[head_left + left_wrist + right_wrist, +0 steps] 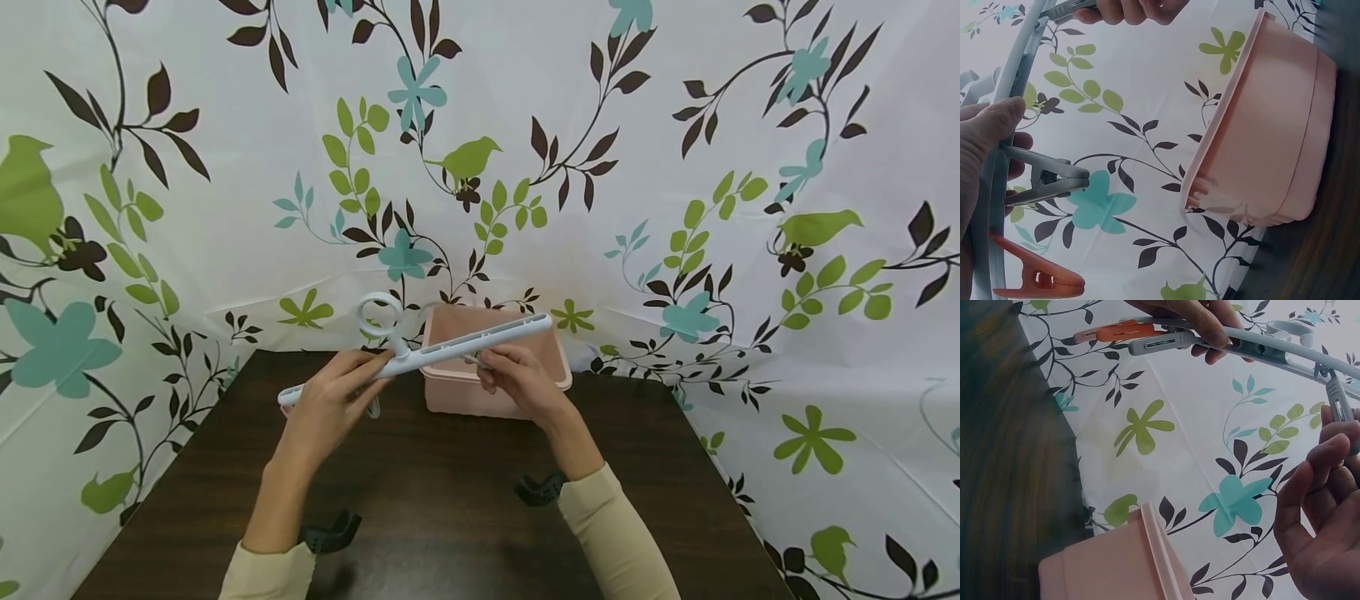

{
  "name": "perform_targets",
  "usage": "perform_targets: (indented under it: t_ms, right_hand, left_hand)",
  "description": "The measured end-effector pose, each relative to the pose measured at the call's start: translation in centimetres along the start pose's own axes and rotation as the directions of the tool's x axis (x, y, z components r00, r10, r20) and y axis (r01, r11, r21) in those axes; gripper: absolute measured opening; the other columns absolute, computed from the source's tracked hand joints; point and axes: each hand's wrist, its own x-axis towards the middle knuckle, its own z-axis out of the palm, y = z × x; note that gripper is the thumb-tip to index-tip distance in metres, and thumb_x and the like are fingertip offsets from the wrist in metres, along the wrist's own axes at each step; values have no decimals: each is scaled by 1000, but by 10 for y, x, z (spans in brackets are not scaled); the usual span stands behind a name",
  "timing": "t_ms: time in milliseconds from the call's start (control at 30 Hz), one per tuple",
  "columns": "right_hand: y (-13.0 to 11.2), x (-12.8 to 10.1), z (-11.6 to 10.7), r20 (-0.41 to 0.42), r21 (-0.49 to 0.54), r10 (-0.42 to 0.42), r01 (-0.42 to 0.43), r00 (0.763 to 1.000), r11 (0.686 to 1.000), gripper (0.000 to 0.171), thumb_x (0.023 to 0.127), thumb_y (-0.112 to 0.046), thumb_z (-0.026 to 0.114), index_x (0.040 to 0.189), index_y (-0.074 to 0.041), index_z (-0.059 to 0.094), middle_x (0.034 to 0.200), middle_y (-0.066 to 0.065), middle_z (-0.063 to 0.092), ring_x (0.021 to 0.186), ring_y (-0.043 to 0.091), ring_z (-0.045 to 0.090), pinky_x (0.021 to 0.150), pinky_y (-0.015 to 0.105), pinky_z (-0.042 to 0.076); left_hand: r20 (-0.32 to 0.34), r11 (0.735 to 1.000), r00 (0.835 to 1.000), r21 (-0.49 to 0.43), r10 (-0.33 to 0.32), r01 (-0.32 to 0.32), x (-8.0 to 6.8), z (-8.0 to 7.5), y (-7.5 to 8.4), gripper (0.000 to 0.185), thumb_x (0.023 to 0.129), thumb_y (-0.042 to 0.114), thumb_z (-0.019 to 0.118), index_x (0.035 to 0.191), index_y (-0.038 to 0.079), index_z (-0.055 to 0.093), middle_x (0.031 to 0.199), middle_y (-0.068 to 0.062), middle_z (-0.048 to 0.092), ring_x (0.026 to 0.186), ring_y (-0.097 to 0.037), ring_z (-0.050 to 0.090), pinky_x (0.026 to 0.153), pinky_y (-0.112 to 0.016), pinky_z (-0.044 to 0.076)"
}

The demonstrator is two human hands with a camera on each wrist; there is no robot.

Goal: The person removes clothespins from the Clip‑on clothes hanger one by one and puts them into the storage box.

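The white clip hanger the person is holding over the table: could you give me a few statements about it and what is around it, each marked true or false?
1. The left hand grips the white clip hanger near its ring hook. True.
2. The right hand lies flat on the table. False: it pinches a grey clip hanging from the hanger.
3. An orange clip hangs on the hanger beside another grey clip. True.
4. The pink basket is blue and stands on the floor. False: it is pink and stands on the dark wooden table.
5. The hanger rests inside the basket. False: it is held up in the air in front of it.
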Motion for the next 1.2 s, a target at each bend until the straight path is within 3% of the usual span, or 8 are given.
perform_targets:
  t_ms: [433, 600, 667, 767, 1133, 1200]
  right_hand:
    - [0, 0, -7, 78, -21, -57, 58, 995, 998, 26, 115, -18, 51, 117, -4, 72, 80, 0, 54, 66, 14, 43, 64, 26, 39]
    - [-3, -2, -6, 70, -15, -38, 40, 997, 999, 24, 113, -16, 52, 119, -6, 73, 81, -1, 54, 65, 12, 41, 62, 27, 32]
    - [-4, -3, -5, 65, 3, -22, 21, 998, 1000, 24, 112, -15, 52, 118, -9, 74, 81, -1, 55, 64, 12, 41, 60, 28, 29]
    - [-6, -2, -4, 48, 37, 7, -9, 999, 999, 25, 111, -15, 52, 115, -10, 76, 81, -1, 57, 63, 12, 39, 59, 31, 25]
    - [-4, -2, -4, 30, 137, 62, -65, 998, 988, 32, 112, -11, 46, 114, -2, 76, 71, -2, 52, 57, 12, 32, 55, 29, 23]
    - [-4, -2, -3, 25, 146, 72, -75, 997, 987, 32, 112, -11, 46, 114, -1, 76, 71, -2, 51, 57, 12, 32, 55, 28, 24]
  left_hand:
    - [15, 999, 1000, -33, 9, -9, -1, 0, 1, 60, 83, 2, 90, 139, 14, 75, 114, -6, 73, 99, -18, 67, 81, -14, 47]
    - [18, 997, 998, -64, 54, -52, 1, -2, 0, 42, 101, 31, 71, 139, 13, 75, 117, -7, 74, 102, -21, 68, 82, -14, 50]
    - [8, 995, 997, -66, 72, -72, 2, -2, 0, 47, 105, 41, 59, 138, 12, 75, 117, -7, 74, 103, -21, 68, 82, -15, 51]
    - [-13, 993, 995, -60, 98, -99, 4, -1, 1, 50, 107, 45, 53, 138, 11, 75, 116, -7, 74, 102, -21, 68, 82, -19, 53]
    - [-53, 993, 991, -1, 119, -119, 6, 1, 4, 48, 109, 43, 53, 135, 11, 77, 111, -6, 75, 98, -21, 68, 75, -34, 58]
    - [-50, 993, 992, -2, 116, -117, 6, 0, 4, 41, 106, 35, 63, 135, 10, 76, 112, -6, 74, 98, -21, 68, 75, -33, 58]
